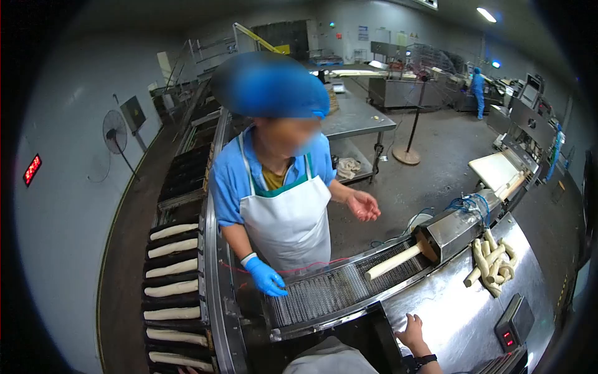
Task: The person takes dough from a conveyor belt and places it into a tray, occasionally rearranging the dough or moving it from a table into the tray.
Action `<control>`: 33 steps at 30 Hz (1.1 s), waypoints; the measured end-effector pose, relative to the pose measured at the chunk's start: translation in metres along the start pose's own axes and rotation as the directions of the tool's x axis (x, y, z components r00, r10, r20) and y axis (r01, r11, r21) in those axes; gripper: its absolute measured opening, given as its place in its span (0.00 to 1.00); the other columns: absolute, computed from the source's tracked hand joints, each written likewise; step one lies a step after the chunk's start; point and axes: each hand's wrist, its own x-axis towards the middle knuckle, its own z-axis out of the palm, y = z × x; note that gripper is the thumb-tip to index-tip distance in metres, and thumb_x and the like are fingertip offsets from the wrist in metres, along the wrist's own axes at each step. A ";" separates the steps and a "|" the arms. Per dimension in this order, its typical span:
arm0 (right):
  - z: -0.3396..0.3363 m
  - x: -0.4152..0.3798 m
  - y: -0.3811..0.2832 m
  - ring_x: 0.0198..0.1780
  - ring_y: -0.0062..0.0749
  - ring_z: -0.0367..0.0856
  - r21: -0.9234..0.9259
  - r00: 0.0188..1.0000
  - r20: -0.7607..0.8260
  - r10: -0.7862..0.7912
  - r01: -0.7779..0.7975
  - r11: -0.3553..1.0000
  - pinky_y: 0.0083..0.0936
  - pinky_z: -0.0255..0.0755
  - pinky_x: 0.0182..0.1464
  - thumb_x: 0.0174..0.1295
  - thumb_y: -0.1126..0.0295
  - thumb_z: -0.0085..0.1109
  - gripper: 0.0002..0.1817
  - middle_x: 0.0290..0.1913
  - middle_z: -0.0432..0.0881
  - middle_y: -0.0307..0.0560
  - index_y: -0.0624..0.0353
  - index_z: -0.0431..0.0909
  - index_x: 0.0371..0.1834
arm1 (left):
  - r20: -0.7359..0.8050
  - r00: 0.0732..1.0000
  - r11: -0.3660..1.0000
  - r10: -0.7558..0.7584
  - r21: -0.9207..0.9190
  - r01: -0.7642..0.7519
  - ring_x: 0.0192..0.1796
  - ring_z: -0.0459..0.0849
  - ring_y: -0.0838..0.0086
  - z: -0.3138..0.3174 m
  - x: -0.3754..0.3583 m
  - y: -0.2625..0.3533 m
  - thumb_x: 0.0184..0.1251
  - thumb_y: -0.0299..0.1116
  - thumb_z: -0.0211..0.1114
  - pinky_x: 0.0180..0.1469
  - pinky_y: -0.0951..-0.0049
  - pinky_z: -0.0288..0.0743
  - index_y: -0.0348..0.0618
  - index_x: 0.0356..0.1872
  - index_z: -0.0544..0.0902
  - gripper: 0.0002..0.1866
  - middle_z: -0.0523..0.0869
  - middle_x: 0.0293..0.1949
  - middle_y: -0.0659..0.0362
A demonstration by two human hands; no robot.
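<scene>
My right hand [411, 335] is over the near edge of the steel table, fingers apart and holding nothing, with a dark band on the wrist. A dough stick [395, 261] lies on the mesh conveyor [324, 293], its far end at the outlet of a metal machine. Only a sliver of my left hand [187, 370] shows at the bottom edge, beside the nearest long dough strip [180, 359] in the dark trays; its fingers are mostly hidden. Several more dough strips [171, 288] lie in the trays on the left.
Across the conveyor stands a co-worker [280, 212] in a white apron, with a blue-gloved hand [266, 276] at the conveyor's end. A pile of dough pieces [492, 265] and a scale [514, 321] rest on the steel table [436, 299]. A metal rail [218, 280] edges the trays.
</scene>
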 end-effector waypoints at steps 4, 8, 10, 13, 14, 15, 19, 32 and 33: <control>-0.022 0.002 -0.060 0.71 0.65 0.62 0.228 0.978 -0.176 -0.113 0.152 0.962 0.48 0.58 0.74 0.47 0.67 0.73 0.42 0.69 0.65 0.71 0.65 0.67 0.68 | -0.185 0.874 0.874 0.449 -0.113 -0.472 0.79 0.51 0.47 -0.068 0.010 0.052 0.85 0.46 0.44 0.73 0.47 0.57 0.46 0.75 0.64 0.26 0.51 0.78 0.43; -0.039 -0.005 -0.124 0.69 0.64 0.63 0.329 0.951 -0.229 -0.209 0.277 0.903 0.48 0.59 0.74 0.48 0.70 0.71 0.40 0.68 0.66 0.70 0.65 0.67 0.68 | -0.173 0.754 0.707 0.634 -0.264 -0.656 0.79 0.51 0.51 -0.107 -0.087 0.145 0.84 0.46 0.48 0.75 0.49 0.53 0.43 0.73 0.66 0.26 0.49 0.78 0.46; -0.036 -0.011 -0.138 0.68 0.62 0.66 0.296 0.912 -0.317 -0.259 0.355 0.887 0.46 0.62 0.72 0.48 0.72 0.70 0.38 0.66 0.68 0.67 0.64 0.68 0.66 | -0.098 0.649 0.636 0.754 -0.135 -0.760 0.78 0.51 0.49 -0.084 -0.108 0.143 0.83 0.42 0.48 0.75 0.49 0.52 0.41 0.73 0.65 0.25 0.47 0.78 0.45; -0.047 -0.036 -0.149 0.69 0.63 0.66 0.302 0.899 -0.336 -0.280 0.385 0.872 0.47 0.61 0.73 0.49 0.73 0.69 0.37 0.68 0.67 0.67 0.63 0.68 0.66 | -0.029 0.557 0.546 0.830 -0.158 -0.823 0.78 0.52 0.48 -0.073 -0.153 0.154 0.81 0.39 0.47 0.75 0.48 0.51 0.38 0.72 0.65 0.25 0.48 0.78 0.43; -0.054 -0.046 -0.149 0.70 0.62 0.65 0.331 0.908 -0.329 -0.258 0.367 0.869 0.46 0.60 0.74 0.49 0.74 0.68 0.37 0.69 0.66 0.67 0.63 0.69 0.66 | 0.001 0.522 0.513 0.853 -0.187 -0.838 0.77 0.52 0.47 -0.075 -0.162 0.158 0.81 0.37 0.47 0.75 0.48 0.51 0.37 0.72 0.65 0.25 0.47 0.78 0.42; -0.068 -0.058 -0.157 0.70 0.62 0.65 0.330 0.915 -0.318 -0.247 0.351 0.876 0.46 0.60 0.74 0.49 0.74 0.68 0.37 0.69 0.66 0.67 0.63 0.69 0.66 | 0.018 0.520 0.515 0.854 -0.182 -0.838 0.77 0.52 0.47 -0.090 -0.158 0.168 0.81 0.37 0.47 0.75 0.48 0.51 0.37 0.72 0.65 0.25 0.47 0.78 0.42; -0.086 -0.090 -0.120 0.71 0.63 0.64 0.355 0.915 -0.380 -0.137 0.281 0.892 0.46 0.62 0.72 0.50 0.75 0.67 0.34 0.70 0.65 0.67 0.61 0.71 0.65 | -0.088 0.403 0.376 0.911 -0.226 -0.899 0.79 0.50 0.49 -0.086 -0.146 0.158 0.81 0.40 0.44 0.77 0.49 0.48 0.36 0.71 0.65 0.25 0.49 0.77 0.43; -0.086 -0.081 -0.078 0.83 0.63 0.37 0.392 0.973 -0.174 -0.154 0.212 0.895 0.77 0.47 0.71 0.58 0.40 0.68 0.58 0.84 0.36 0.61 0.51 0.43 0.84 | 0.065 0.129 0.128 0.989 0.018 -0.992 0.73 0.59 0.39 -0.099 -0.131 0.190 0.78 0.53 0.56 0.72 0.41 0.58 0.31 0.73 0.60 0.37 0.54 0.74 0.34; -0.100 -0.078 -0.099 0.76 0.63 0.51 0.358 0.960 -0.257 -0.109 0.199 0.912 0.62 0.55 0.71 0.53 0.58 0.69 0.45 0.77 0.50 0.64 0.57 0.58 0.73 | 0.089 0.110 0.118 0.990 -0.087 -0.989 0.75 0.55 0.40 -0.102 -0.144 0.199 0.78 0.46 0.53 0.74 0.42 0.52 0.32 0.71 0.64 0.31 0.55 0.74 0.36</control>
